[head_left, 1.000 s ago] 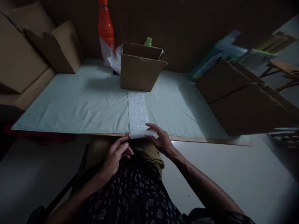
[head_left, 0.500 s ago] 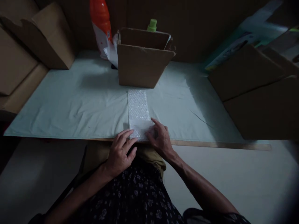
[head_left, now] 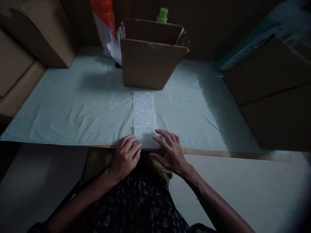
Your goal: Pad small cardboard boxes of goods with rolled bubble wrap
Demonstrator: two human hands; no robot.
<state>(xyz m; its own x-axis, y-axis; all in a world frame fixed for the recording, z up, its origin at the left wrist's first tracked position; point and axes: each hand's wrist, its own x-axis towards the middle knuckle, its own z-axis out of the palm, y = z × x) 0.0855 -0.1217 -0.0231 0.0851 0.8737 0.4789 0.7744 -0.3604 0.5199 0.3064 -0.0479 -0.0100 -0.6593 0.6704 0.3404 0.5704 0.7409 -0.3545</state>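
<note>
I'm looking down at the worktop, draped in a pale cloth, and from biggest to smallest here is what I have. At about 3 o'clock a stack of flat cardboard sheets leans in; at 10 o'clock more cartons crowd the corner. Dead ahead at 12 o'clock stands an open cardboard box, with an orange bottle and a green cap behind it.

Now the strip of bubble wrap: it runs from the foot of the box straight toward me, and its near end looks folded over itself right at the worktop edge, at 6 o'clock. Both hands are on that fold. My left hand has its fingers curled down on the left corner, pressing rather than clutching; my right hand lies spread and flat on the right corner.

I judge this stuff feather-light, soft and floppy, a bit slick on cloth, so it will spring open or slide unless pinned. Best purchase is on the folded near edge, pinching both corners; hard squeezing would pop the bubbles.

Writing: the bottle carries a white label, but in this dim light I can't read a word of it.
</note>
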